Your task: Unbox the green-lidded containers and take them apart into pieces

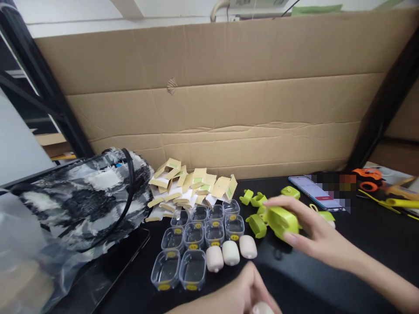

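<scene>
My right hand (pixel 319 235) reaches in from the right. Its thumb and fingers grip a lime-green soft earbud case cover (pixel 282 221), held over the black table. Low in the frame, my left hand (pixel 235 290) is closed round a white earbud case (pixel 262 308), mostly cut off by the bottom edge. Beyond it stand three pale rounded earbud cases (pixel 231 253) in a row. More green covers (pixel 256 226) lie scattered around and behind my right hand. A small dark ring (pixel 278 254) rests on the table below the held cover.
Several clear plastic boxes (pixel 193 267) with yellow stickers stand in rows left of centre. Behind them is a heap of opened cardboard sleeves (pixel 196 185). A black-and-white bag (pixel 88 196) fills the left. A phone (pixel 314 192) and an orange toy vehicle (pixel 368 179) lie back right, before a cardboard wall (pixel 222 104).
</scene>
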`<state>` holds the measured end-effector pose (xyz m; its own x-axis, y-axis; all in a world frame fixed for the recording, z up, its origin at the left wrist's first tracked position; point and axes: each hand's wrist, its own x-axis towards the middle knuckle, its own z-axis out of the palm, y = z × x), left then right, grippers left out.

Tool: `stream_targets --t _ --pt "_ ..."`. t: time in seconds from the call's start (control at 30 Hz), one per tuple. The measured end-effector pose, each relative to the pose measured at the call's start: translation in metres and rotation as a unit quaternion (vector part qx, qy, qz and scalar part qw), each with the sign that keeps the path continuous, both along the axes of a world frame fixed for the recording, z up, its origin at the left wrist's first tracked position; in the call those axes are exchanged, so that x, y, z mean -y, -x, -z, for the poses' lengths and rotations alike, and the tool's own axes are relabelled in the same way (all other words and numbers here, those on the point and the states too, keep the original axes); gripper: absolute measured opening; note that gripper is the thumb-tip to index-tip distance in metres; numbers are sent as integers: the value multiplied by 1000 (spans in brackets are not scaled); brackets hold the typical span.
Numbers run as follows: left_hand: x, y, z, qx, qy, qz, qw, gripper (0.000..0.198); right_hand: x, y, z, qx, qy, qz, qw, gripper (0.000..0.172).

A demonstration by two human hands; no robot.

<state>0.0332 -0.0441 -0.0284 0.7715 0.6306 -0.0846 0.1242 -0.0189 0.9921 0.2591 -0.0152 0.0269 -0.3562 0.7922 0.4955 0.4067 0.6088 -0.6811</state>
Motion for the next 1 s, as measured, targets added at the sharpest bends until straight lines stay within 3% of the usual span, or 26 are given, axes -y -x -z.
stream_targets --t 0.07,0.13,0.2,0.3,0.43,0.53,0.63,0.83,1.0 --pt "0 2 -25 -6 -53 -25 998 37 -17 -3 4 16 -45 82 996 46" --pt "-6 2 -57 -40 -195 -70 978 39 -30 -4 7 21 -66 123 990 43" --pt "-21 -1 -88 -71 -333 -110 934 34 -36 -5 7 39 -66 133 988 36" --pt "-54 -12 -115 -136 -417 -186 879 34 -31 -2 5 85 -33 98 991 33" --pt "-98 -31 -113 -246 -430 -146 857 25 -22 -1 2 120 -32 67 990 25" --pt "-113 -40 -103 -289 -447 -138 835 28 -33 -10 -3 77 -72 131 986 26" --pt "-116 -43 -96 -327 -478 -135 804 30 -61 -24 -8 70 -90 193 975 28" --pt "-120 -46 -87 -398 -485 -71 776 21 -123 -35 0 191 -60 193 961 24" --pt "-122 -45 -82 -420 -483 -38 768 31 -121 -29 0 285 -44 198 937 13"
